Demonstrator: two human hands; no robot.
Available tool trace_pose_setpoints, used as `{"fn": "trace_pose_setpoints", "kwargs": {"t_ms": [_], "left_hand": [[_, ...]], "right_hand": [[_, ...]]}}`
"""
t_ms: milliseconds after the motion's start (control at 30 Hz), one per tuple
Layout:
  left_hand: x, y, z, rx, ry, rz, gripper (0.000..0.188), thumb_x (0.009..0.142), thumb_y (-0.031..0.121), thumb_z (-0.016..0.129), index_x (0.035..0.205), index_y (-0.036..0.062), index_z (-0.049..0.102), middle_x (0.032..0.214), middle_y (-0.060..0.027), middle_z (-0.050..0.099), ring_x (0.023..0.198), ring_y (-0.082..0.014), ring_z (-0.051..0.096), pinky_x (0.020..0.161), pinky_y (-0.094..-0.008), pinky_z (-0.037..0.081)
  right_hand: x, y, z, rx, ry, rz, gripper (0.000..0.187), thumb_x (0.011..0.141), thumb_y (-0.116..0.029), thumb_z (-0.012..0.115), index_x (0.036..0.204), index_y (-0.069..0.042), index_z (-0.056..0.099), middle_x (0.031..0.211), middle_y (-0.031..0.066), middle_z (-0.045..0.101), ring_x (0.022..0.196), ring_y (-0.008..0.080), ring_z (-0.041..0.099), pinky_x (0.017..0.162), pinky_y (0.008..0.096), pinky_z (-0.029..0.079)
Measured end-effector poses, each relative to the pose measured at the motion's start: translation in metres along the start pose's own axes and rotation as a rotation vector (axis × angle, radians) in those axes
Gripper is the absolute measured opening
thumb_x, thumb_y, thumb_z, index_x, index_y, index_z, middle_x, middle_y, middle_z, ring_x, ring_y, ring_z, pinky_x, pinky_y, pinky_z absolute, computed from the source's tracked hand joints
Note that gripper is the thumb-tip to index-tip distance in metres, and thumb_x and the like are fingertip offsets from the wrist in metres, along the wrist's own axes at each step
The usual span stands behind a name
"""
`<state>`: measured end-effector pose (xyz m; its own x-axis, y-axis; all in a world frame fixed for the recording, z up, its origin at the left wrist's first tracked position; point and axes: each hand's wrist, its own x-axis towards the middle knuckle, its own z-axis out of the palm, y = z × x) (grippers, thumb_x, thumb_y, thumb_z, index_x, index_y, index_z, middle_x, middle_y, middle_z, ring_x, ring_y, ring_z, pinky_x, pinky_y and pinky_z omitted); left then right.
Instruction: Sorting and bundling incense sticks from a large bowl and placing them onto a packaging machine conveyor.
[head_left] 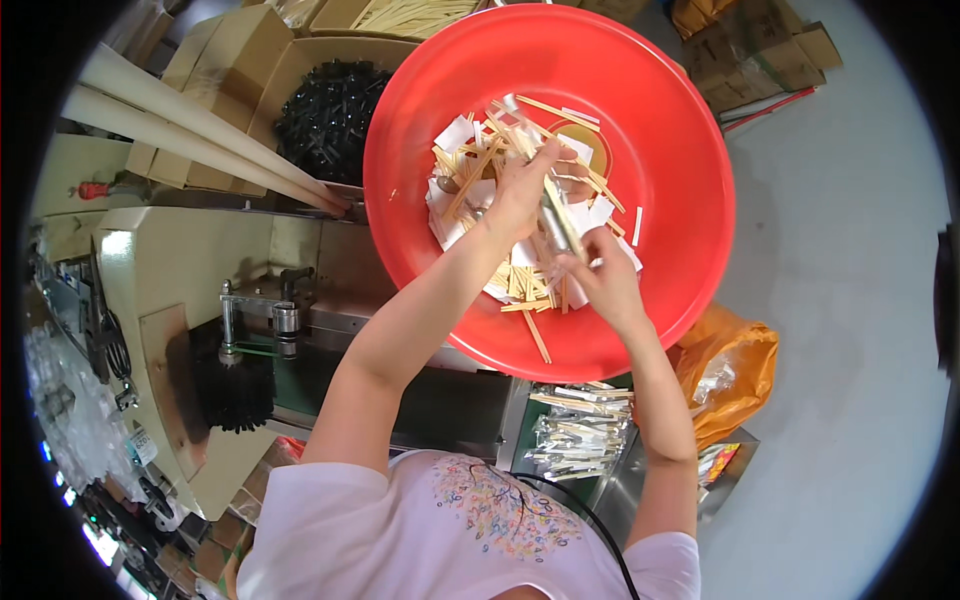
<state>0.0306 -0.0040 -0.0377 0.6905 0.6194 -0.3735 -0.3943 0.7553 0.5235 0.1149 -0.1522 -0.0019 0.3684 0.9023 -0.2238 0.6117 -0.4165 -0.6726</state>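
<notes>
A bundle of wooden sticks (560,215) is gripped between the left hand (520,190) and right hand (605,280), above the stick pile in the red basin's (680,150) middle.

Both hands (560,225) on sticks (556,215) (inside red basin (680,150))

Your red basin (680,150) sits on the machine top | it holds loose wooden sticks (520,290) and white paper slips (455,135) | wrapped stick packs (580,430) lie on the near tray.
</notes>
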Motion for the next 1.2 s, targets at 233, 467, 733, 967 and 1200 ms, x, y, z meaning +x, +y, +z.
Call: {"fn": "trace_pose_setpoints", "kwargs": {"t_ms": [233,467,733,967,1200], "left_hand": [[0.023,0.008,-0.019,0.1,0.221,-0.187,0.028,0.092,0.031,0.049,0.091,0.0027,0.053,0.063,-0.0024,0.051,0.051,-0.0105,0.049,0.049,-0.0242,0.044],[0.13,0.004,-0.227,0.049,0.667,0.124,0.025,0.087,0.032,0.056,0.084,0.0073,0.057,0.057,-0.001,0.05,0.044,-0.0134,0.046,0.044,-0.0279,0.04],[0.047,0.036,0.023,0.684,-0.059,0.467,0.033,0.076,0.022,0.071,0.099,0.0024,0.058,0.069,0.0022,0.05,0.061,-0.0077,0.048,0.059,-0.0227,0.042],[0.0,0.066,0.026,0.995,-0.092,-0.015,0.036,0.087,0.032,0.056,0.109,0.0031,0.054,0.081,-0.003,0.055,0.07,-0.0088,0.051,0.065,-0.0221,0.044],[-0.024,-0.016,0.03,0.467,-0.267,-0.222,0.035,0.086,0.027,0.06,0.109,0.0012,0.053,0.087,-0.0033,0.06,0.078,-0.0125,0.056,0.067,-0.0273,0.047]], "right_hand": [[-0.013,-0.039,0.021,-0.264,0.087,-0.378,0.023,0.084,-0.019,0.054,0.067,-0.005,0.052,0.065,0.0125,0.055,0.062,0.0305,0.055,0.057,0.0402,0.044],[-0.069,-0.059,0.024,-0.152,-0.043,-0.602,0.011,0.08,-0.013,0.055,0.073,-0.005,0.058,0.069,0.0105,0.059,0.061,0.0277,0.059,0.056,0.0365,0.048],[0.024,0.112,0.017,-0.778,-0.147,0.116,0.027,0.078,-0.022,0.056,0.094,0.0,0.054,0.094,0.0208,0.057,0.086,0.0352,0.059,0.069,0.0437,0.048],[0.034,0.143,-0.015,-0.649,-0.127,0.115,0.024,0.081,-0.023,0.056,0.094,-0.004,0.06,0.075,0.0069,0.061,0.067,0.0243,0.06,0.061,0.036,0.048],[-0.006,0.04,-0.055,0.759,-0.437,0.327,0.019,0.089,-0.021,0.053,0.098,-0.006,0.062,0.07,-0.0053,0.053,0.059,0.0034,0.041,0.054,0.0197,0.034]]}}
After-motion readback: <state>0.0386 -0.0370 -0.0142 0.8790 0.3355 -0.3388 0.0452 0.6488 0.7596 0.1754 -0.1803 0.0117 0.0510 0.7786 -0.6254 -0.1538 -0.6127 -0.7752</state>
